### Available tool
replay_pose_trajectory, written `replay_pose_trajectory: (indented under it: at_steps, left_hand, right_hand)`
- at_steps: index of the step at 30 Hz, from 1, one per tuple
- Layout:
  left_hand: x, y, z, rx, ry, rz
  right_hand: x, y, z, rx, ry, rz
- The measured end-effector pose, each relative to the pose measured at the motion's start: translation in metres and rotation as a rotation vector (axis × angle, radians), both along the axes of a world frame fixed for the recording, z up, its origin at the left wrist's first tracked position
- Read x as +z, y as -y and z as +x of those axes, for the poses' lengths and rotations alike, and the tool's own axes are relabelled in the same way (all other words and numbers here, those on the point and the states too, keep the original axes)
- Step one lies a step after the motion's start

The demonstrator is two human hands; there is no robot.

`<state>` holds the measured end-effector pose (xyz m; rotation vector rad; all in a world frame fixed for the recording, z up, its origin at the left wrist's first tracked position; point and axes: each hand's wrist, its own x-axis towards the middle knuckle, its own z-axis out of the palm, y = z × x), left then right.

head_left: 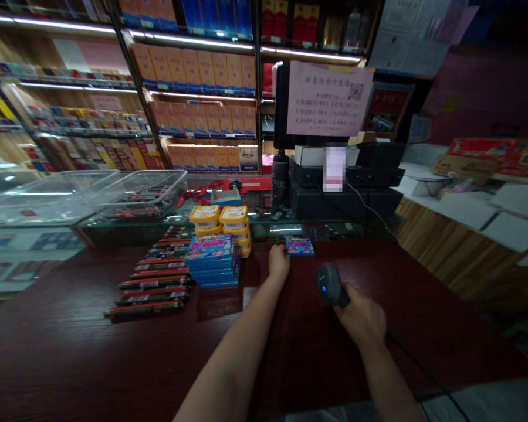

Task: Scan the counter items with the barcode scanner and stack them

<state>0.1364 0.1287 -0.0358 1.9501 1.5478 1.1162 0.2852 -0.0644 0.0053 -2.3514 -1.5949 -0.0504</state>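
My left hand [279,262] reaches to the far part of the dark red table, its fingers closed at the left edge of a flat blue box with colourful print [301,246]. In my right hand [364,316] is a black barcode scanner [328,283], gripped by its handle, with a blue light on its head and a cable running down to the right. Left of my left hand stands a stack of similar blue boxes [213,261]. Yellow tubs with clear lids [234,218] are piled just behind it. Several long, thin dark-and-red packets [154,284] lie in a row farther left.
Beyond the table [70,346] runs a glass counter holding clear plastic bins [147,184] and a dark bottle [280,179]. A monitor with a pink notice [328,99] rises above black machines [345,202]. White boxes [475,208] sit at right; stocked shelves [198,70] line the back.
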Motion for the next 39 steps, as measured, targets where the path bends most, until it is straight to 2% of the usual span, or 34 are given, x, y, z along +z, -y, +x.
replay_pose_trajectory:
  at_steps: [4, 9, 11, 14, 17, 19, 23, 26, 29, 32, 35, 37, 39]
  left_hand:
    - [0.005, 0.015, -0.01, -0.091, 0.03, 0.025]
    - [0.035, 0.061, -0.046, -0.175, -0.078, 0.218]
    - [0.05, 0.083, -0.066, -0.134, -0.137, 0.317]
    - [0.07, 0.109, -0.095, 0.053, -0.242, 0.43]
    - [0.08, 0.121, -0.119, 0.284, -0.313, 0.446]
    - [0.08, 0.122, -0.131, 0.372, -0.352, 0.41]
    - [0.073, 0.118, -0.145, 0.379, -0.463, 0.41]
    - [0.071, 0.119, -0.155, 0.363, -0.541, 0.499]
    - [0.077, 0.125, -0.165, 0.342, -0.569, 0.607]
    - [0.089, 0.135, -0.167, 0.271, -0.506, 0.761]
    - [0.099, 0.144, -0.153, 0.186, -0.31, 0.863]
    - [0.099, 0.145, -0.134, 0.151, -0.111, 0.794]
    - [0.09, 0.141, -0.112, 0.106, 0.128, 0.584]
  right_hand:
    - [-0.001, 0.002, 0.001, 0.006, 0.011, 0.01]
    - [-0.004, 0.006, -0.001, 0.006, 0.045, 0.018]
    - [-0.005, 0.008, -0.001, 0.002, 0.052, 0.013]
    - [-0.006, 0.009, 0.001, -0.016, 0.019, -0.022]
    - [-0.007, 0.009, 0.004, -0.003, -0.004, -0.063]
    - [-0.008, 0.008, 0.006, 0.006, -0.017, -0.082]
    - [-0.01, 0.007, 0.008, -0.005, -0.053, -0.125]
    - [-0.01, 0.007, 0.008, 0.007, -0.057, -0.122]
    - [-0.009, 0.009, 0.007, 0.015, -0.048, -0.101]
    - [-0.007, 0.011, 0.002, 0.019, -0.017, -0.053]
    - [-0.004, 0.012, -0.003, -0.002, 0.013, -0.01]
    - [-0.003, 0.011, -0.005, -0.016, 0.022, 0.002]
    - [-0.002, 0.01, -0.005, -0.008, 0.018, 0.01]
